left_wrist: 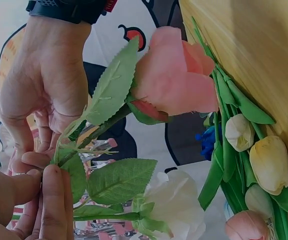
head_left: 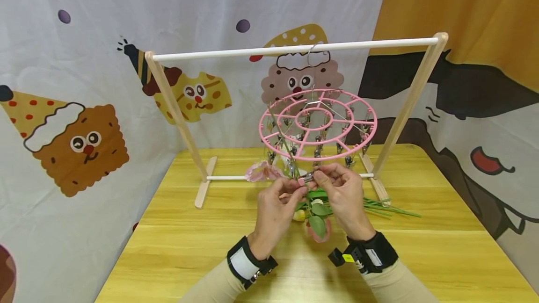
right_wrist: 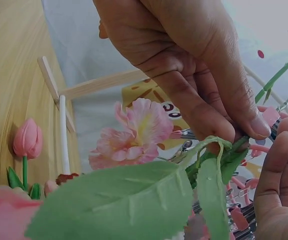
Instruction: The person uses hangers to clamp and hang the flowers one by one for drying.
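"How far along does the clipping look?"

"Partway, I'd judge. A ruffled pink flower (right_wrist: 134,132) hangs below the left side of the drying rack (head_left: 362,122), and a white flower (left_wrist: 171,207) hangs head down beneath the rack too. I can't make out which clips bear them."

"And what's left?"

"The pink rose (left_wrist: 174,72), I'd say; nothing shows clearly that it is fastened. Then there are the flowers lying lower than the rack, on the table (head_left: 210,256): a yellow tulip (left_wrist: 270,166), a white tulip (left_wrist: 239,132) and others, with no hand on them."

"Where's the rose relative to the grip?"

"Just under the rack's front rim. The left hand (head_left: 275,202) pinches its stem between thumb and fingers; the bloom hangs head down below that pinch, and the bare stem end rises past the rack's left front."

"The right hand (head_left: 347,195)?"

"It has a narrow hold on a metal clip (head_left: 309,177) with a pink pad, right beside the left fingertips. Whether the clip bites the stem, I can't tell."
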{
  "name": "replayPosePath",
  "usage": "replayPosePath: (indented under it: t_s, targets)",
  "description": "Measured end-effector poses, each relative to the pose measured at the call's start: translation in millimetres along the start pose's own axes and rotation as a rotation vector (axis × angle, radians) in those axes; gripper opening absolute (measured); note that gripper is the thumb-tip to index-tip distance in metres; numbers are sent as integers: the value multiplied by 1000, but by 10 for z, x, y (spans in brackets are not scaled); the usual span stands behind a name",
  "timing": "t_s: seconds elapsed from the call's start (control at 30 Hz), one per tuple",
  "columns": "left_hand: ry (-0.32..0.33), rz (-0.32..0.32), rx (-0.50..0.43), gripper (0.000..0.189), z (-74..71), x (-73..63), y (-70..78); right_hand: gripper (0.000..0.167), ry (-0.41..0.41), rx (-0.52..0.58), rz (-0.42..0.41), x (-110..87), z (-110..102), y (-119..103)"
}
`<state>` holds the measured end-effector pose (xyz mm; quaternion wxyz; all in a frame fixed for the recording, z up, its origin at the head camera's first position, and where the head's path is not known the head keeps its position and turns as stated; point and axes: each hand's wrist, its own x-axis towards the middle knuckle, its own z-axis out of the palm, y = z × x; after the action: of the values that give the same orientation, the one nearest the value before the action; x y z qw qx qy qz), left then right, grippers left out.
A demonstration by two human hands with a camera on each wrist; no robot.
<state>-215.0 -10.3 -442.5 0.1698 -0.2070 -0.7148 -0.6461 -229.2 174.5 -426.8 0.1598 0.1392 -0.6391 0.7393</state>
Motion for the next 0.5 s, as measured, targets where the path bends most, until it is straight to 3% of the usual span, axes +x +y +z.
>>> replayPosePath:
  t_s: [0.3, 0.5]
  targets:
    - [-15, -27, 3, 12, -10, 5, -7, 10, 32, 25, 12, 2, 44, -31]
    - [-23, -51, -19, 12, -16, -1, 2, 15, 12, 33, 22, -8, 53, -36]
